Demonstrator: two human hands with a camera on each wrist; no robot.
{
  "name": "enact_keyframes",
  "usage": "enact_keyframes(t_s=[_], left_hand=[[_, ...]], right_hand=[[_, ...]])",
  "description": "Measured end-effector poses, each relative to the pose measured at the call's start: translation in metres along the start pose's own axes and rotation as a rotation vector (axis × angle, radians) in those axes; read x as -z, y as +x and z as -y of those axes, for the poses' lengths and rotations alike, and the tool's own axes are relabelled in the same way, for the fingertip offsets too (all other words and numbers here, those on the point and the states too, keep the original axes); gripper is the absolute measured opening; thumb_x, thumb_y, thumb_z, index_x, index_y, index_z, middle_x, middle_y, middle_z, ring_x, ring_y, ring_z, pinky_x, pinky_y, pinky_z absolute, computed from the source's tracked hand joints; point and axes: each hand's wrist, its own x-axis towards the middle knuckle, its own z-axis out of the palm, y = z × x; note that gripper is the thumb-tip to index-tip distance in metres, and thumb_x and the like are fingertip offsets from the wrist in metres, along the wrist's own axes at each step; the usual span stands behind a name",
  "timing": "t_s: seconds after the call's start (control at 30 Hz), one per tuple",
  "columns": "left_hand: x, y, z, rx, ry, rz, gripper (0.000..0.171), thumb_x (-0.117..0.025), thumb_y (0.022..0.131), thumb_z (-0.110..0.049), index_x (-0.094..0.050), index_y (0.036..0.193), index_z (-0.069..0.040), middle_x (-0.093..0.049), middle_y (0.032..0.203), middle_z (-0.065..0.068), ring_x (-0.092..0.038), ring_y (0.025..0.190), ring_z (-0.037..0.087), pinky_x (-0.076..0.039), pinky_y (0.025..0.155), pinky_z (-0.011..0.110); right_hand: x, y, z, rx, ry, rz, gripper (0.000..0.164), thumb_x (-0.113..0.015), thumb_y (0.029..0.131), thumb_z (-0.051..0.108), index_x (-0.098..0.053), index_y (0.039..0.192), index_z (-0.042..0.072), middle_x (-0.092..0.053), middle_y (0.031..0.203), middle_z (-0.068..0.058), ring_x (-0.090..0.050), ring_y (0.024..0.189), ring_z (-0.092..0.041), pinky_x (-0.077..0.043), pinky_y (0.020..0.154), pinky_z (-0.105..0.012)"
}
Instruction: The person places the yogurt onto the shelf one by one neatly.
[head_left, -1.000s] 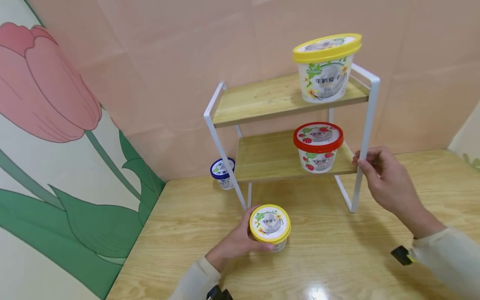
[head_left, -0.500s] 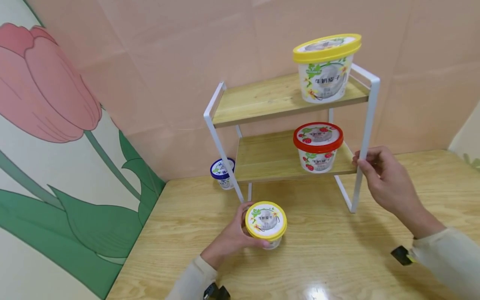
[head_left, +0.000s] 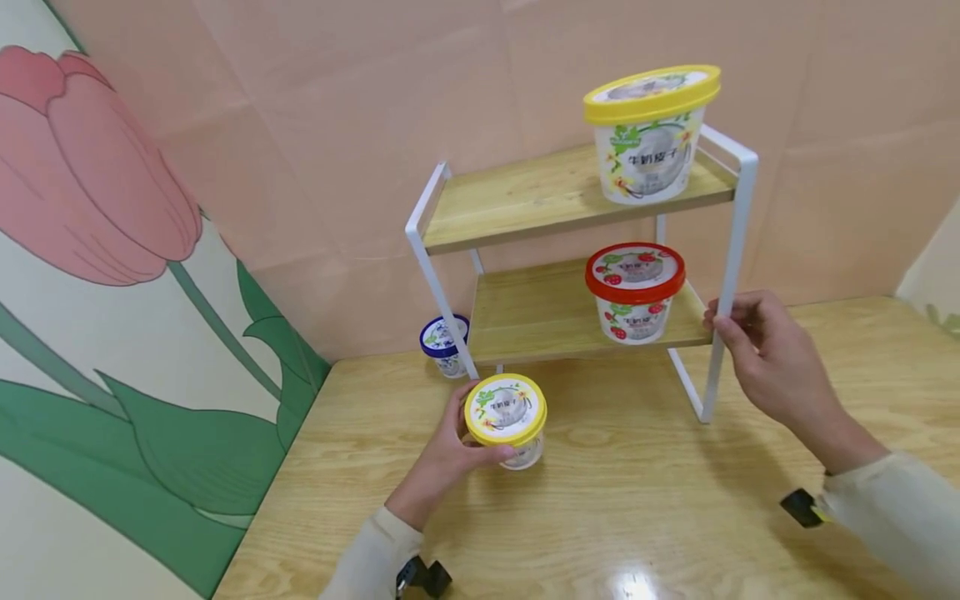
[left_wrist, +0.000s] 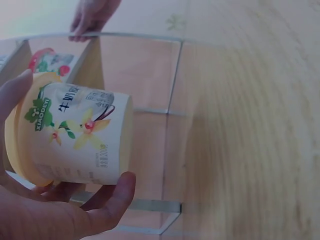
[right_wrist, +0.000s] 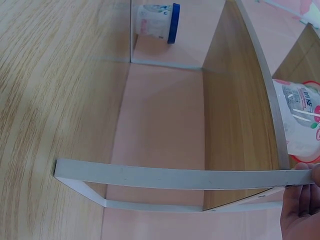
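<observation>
My left hand (head_left: pixel 446 458) grips a yellow-lidded ice cream tub (head_left: pixel 506 410) in front of the shelf's left leg. In the left wrist view that tub (left_wrist: pixel 82 130) is held between thumb and fingers, its base apart from the table. At the right, my right hand (head_left: pixel 776 362) pinches the white front leg of the two-tier shelf (head_left: pixel 517 200), level with the lower board. A red-lidded tub (head_left: pixel 636 292) stands on the lower board's right side. Above it, a larger-looking yellow-lidded tub (head_left: pixel 651 137) stands on the top board.
A blue-lidded tub (head_left: pixel 446 346) stands on the wooden table (head_left: pixel 637 500) behind the shelf's left leg, partly hidden by it. A pink backdrop (head_left: pixel 337 150) hangs behind the shelf. On the left is a panel with a painted tulip (head_left: pixel 112 175).
My left hand has moved the yellow-lidded tub left and away from me, closer to the shelf's left leg. My right hand stays on the shelf leg.
</observation>
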Motion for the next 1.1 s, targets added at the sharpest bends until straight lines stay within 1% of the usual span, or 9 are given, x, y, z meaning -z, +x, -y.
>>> enact_keyframes(t_s=[0.07,0.2,0.4,0.57,0.67,0.77,0.9,1.0,1.1], left_hand=[[0.002,-0.001,-0.003,-0.015,-0.008,-0.012,0.097,-0.086,0.078,-0.016,-0.024,0.152,-0.028,-0.044,0.151,0.002,-0.040,0.141,0.023,-0.039,0.113,0.045],[0.006,-0.003,-0.006,-0.042,-0.023,-0.011,0.096,-0.085,0.080,-0.018,-0.023,0.153,-0.028,-0.041,0.153,0.000,-0.038,0.142,0.022,-0.038,0.113,0.045],[0.013,-0.003,-0.010,-0.045,-0.016,-0.012,0.095,-0.084,0.080,-0.021,-0.024,0.153,-0.031,-0.041,0.153,-0.002,-0.039,0.140,0.022,-0.039,0.112,0.045],[0.018,-0.002,-0.015,-0.047,-0.027,-0.005,0.092,-0.084,0.080,-0.020,-0.027,0.152,-0.031,-0.044,0.151,0.001,-0.044,0.133,0.021,-0.044,0.104,0.040],[0.021,-0.003,-0.020,-0.039,-0.035,0.007,0.091,-0.083,0.081,-0.019,-0.028,0.152,-0.033,-0.045,0.150,0.004,-0.046,0.131,0.022,-0.046,0.100,0.038],[0.025,-0.006,-0.026,-0.020,-0.031,-0.005,0.088,-0.081,0.081,-0.021,-0.030,0.151,-0.034,-0.044,0.151,0.003,-0.043,0.135,0.024,-0.047,0.101,0.040],[0.031,-0.009,-0.034,-0.029,-0.024,-0.033,0.083,-0.078,0.082,-0.025,-0.032,0.151,-0.035,-0.041,0.153,0.000,-0.037,0.141,0.028,-0.042,0.107,0.049],[0.034,-0.010,-0.038,-0.046,-0.025,-0.030,0.083,-0.077,0.083,-0.027,-0.031,0.151,-0.034,-0.039,0.154,-0.001,-0.035,0.142,0.029,-0.037,0.111,0.053],[0.033,-0.009,-0.042,-0.043,-0.028,-0.025,0.084,-0.078,0.082,-0.028,-0.030,0.151,-0.035,-0.039,0.154,-0.002,-0.036,0.142,0.028,-0.037,0.111,0.053]], right_hand=[[0.000,0.000,0.000,0.008,0.001,-0.003,0.019,-0.053,0.100,0.000,-0.051,0.119,-0.003,-0.055,0.101,0.028,-0.055,0.086,0.010,-0.041,0.079,0.004],[0.000,0.001,0.002,0.033,0.006,-0.017,0.019,-0.053,0.100,0.000,-0.051,0.118,-0.003,-0.056,0.102,0.027,-0.055,0.086,0.010,-0.040,0.081,0.004],[0.001,0.001,0.002,0.044,0.017,-0.025,0.018,-0.054,0.099,-0.001,-0.051,0.117,-0.004,-0.056,0.102,0.027,-0.055,0.087,0.010,-0.041,0.081,0.004],[0.000,0.000,0.002,0.050,0.027,-0.027,0.018,-0.053,0.099,-0.002,-0.051,0.116,-0.005,-0.057,0.101,0.026,-0.056,0.086,0.010,-0.042,0.080,0.003],[0.000,0.000,0.001,0.053,0.031,-0.031,0.017,-0.053,0.099,-0.003,-0.051,0.116,-0.006,-0.057,0.101,0.026,-0.056,0.086,0.009,-0.042,0.080,0.003],[0.000,0.000,0.002,0.054,0.030,-0.033,0.018,-0.053,0.099,-0.003,-0.051,0.116,-0.006,-0.057,0.101,0.025,-0.056,0.086,0.009,-0.042,0.080,0.003],[-0.002,0.000,0.003,0.052,0.025,-0.028,0.018,-0.054,0.099,-0.002,-0.051,0.116,-0.006,-0.056,0.101,0.026,-0.055,0.086,0.008,-0.042,0.080,0.003],[-0.002,0.000,0.003,0.047,0.020,-0.029,0.017,-0.053,0.099,-0.001,-0.051,0.116,-0.005,-0.056,0.101,0.026,-0.055,0.086,0.008,-0.041,0.080,0.003],[0.000,0.000,0.003,0.041,0.014,-0.028,0.017,-0.053,0.100,-0.001,-0.050,0.116,-0.005,-0.056,0.101,0.026,-0.055,0.086,0.008,-0.041,0.080,0.003]])
